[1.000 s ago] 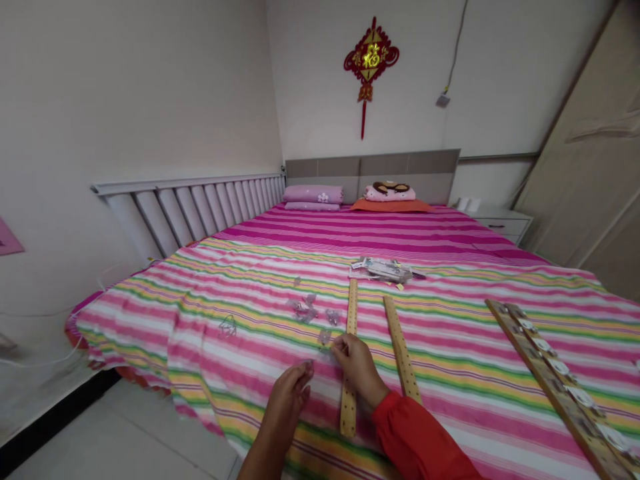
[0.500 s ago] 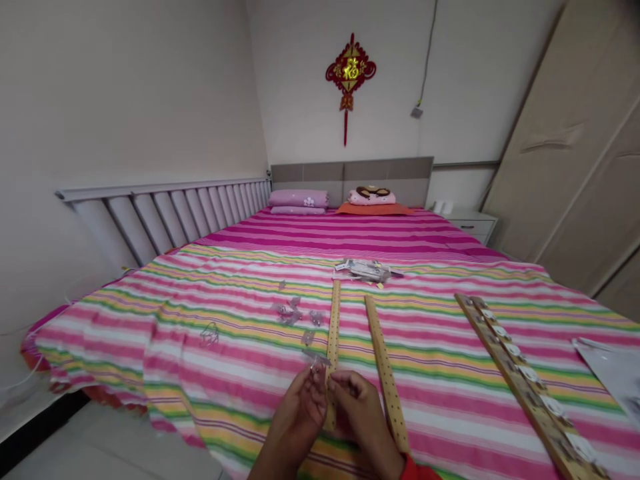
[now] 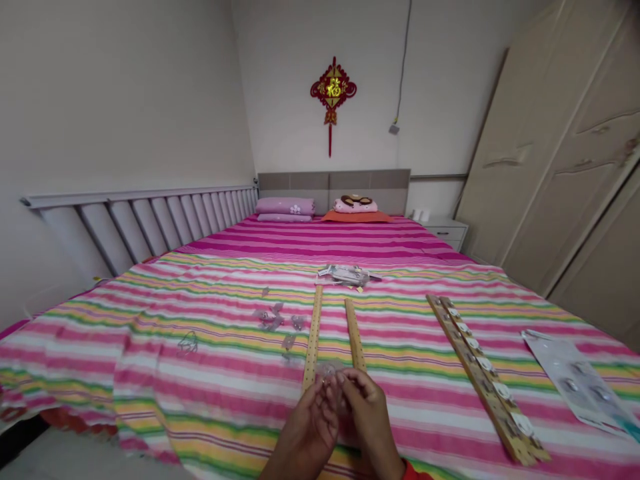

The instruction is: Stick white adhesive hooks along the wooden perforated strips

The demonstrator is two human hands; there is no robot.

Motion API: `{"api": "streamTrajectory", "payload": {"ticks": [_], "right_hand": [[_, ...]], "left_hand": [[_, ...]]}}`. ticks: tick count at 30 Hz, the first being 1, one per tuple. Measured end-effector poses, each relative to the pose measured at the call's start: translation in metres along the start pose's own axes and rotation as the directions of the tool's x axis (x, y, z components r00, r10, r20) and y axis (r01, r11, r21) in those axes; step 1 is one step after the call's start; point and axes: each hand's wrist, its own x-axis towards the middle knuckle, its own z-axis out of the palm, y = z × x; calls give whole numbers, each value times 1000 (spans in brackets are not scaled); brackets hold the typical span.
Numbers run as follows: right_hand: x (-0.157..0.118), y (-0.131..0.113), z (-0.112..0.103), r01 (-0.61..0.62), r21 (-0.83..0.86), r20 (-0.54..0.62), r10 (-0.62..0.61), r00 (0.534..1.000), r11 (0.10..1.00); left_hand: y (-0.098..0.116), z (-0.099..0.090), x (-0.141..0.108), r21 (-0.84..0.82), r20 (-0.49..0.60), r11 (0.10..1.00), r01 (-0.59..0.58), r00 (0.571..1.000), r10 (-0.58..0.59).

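Closest to me are my own two hands; my left hand (image 3: 316, 417) has its fingers curled onto a small clear bag (image 3: 328, 369), and my right hand (image 3: 369, 403) is pinching the same bag between thumb and finger; there's something shiny in there, too small to make out, and I honestly can't tell if the bag's been opened; it's up between the near parts of two wooden strips.

Off to my right there's a strip pair (image 3: 467, 360) with white discs (image 3: 505, 392) along its length, so that one looks pretty far along to me; beside it lies a clear pack (image 3: 570, 380) with shiny bits inside; the left strip (image 3: 314, 330) and the middle strip (image 3: 353, 327) show just holes where I can see them, so I'd call those not started.

A bit further up the striped cloth (image 3: 150, 373) there's a thin tangle (image 3: 188, 343) on the left, then a scatter of little bags (image 3: 270, 320), so plenty left by my count; past those, a packet pile (image 3: 347, 275).
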Motion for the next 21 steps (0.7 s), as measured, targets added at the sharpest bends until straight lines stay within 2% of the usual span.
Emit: {"api": "streamTrajectory", "payload": {"ticks": [3, 5, 6, 8, 10, 11, 13, 15, 18, 21], "right_hand": [[7, -8, -13, 33, 1, -1, -33, 999, 999], [15, -14, -24, 63, -39, 33, -61, 998, 997], [19, -17, -31, 71, -66, 64, -67, 996, 995], [27, -22, -42, 61, -119, 153, -42, 987, 991], [34, -26, -51, 42, -157, 229, -5, 973, 987], [38, -27, -55, 36, -171, 258, 10, 966, 985], [45, -28, -60, 34, -191, 293, 24, 956, 981], [54, -27, -65, 31, -203, 299, 32, 954, 979], [72, -24, -70, -9, -210, 244, 62, 968, 978], [94, -19, -73, -61, -179, 146, 88, 985, 982]], "left_hand": [[-11, -2, 6, 181, -40, 982, -58, 997, 66], [-13, -5, 13, 395, -69, 901, -182, 971, 227], [-12, -6, 16, 508, -41, 817, -274, 939, 341], [-6, -4, 23, 671, 122, 568, -476, 827, 548], [1, 2, 29, 722, 318, 331, -608, 716, 621], [3, 7, 32, 727, 391, 255, -637, 690, 609], [7, 16, 40, 748, 458, 183, -638, 695, 554], [7, 24, 50, 761, 486, 159, -629, 715, 503], [6, 33, 70, 765, 480, 179, -618, 733, 482], [7, 40, 95, 795, 409, 243, -556, 787, 463]]}}
